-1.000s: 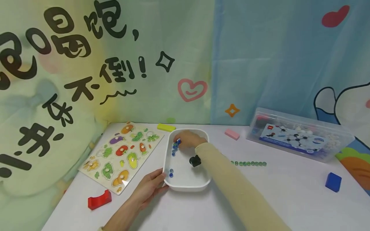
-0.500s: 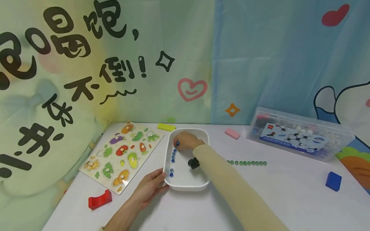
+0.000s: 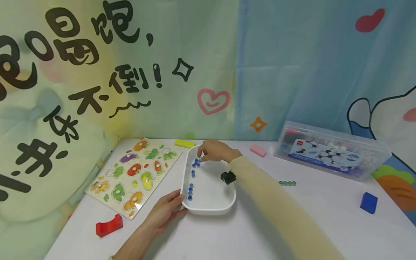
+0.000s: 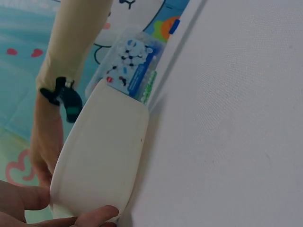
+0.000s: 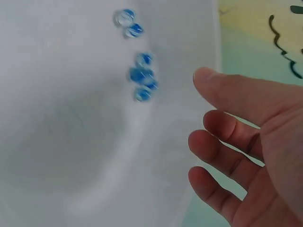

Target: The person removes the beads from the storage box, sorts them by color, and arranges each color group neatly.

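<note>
Marbles (image 3: 190,191) line the left inside of the tray (image 3: 211,189), pinched at its side by the left hand (image 3: 165,213). Right-wrist view shows the right hand (image 3: 216,150) empty, fingers apart; left-wrist view hides the marbles behind the tray's outside.

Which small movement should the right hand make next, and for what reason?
Probably move the right hand towards the round blue-and-clear marbles and pinch one: its fingers look empty, the marbles lie nearby in the white plastic tray, and the left hand holds the tray.
</note>
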`<state>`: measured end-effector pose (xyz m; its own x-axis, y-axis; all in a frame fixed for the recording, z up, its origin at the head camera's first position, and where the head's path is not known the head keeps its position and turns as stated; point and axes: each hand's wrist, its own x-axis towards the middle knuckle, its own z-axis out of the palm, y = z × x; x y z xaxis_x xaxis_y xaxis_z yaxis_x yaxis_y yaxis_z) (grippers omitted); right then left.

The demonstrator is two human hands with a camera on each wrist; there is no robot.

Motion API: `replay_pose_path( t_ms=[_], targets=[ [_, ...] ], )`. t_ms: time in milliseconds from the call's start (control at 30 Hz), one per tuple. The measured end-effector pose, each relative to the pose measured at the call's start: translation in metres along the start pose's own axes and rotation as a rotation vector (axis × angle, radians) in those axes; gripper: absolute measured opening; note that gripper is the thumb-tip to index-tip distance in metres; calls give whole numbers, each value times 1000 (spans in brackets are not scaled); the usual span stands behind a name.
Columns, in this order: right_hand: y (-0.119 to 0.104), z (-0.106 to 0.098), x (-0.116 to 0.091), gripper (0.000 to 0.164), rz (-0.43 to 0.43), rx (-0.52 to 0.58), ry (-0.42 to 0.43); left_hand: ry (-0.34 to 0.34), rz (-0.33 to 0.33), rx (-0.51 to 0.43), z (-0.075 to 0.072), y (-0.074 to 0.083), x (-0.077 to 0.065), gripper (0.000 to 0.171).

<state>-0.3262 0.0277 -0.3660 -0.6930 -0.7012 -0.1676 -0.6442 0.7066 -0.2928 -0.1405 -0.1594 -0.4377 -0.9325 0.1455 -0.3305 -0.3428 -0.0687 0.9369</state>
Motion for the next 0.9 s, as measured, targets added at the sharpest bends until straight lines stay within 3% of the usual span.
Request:
replay_pose_path(
  t_ms=[233,433,633,900],
  targets=[
    [14,-33,-45,22,-33,-50,51,-1,14,-1,0,-1,-1,51],
    [45,-42,-100,19,-20,-39,98,14,-10,12,1,1,-1,50],
    [96,-26,-168,15,42,4,149,31,-38,20,2,2,-1,50],
    [165,17,-243,17,168,71,211,37,-32,6,4,2,0,50]
  ],
)
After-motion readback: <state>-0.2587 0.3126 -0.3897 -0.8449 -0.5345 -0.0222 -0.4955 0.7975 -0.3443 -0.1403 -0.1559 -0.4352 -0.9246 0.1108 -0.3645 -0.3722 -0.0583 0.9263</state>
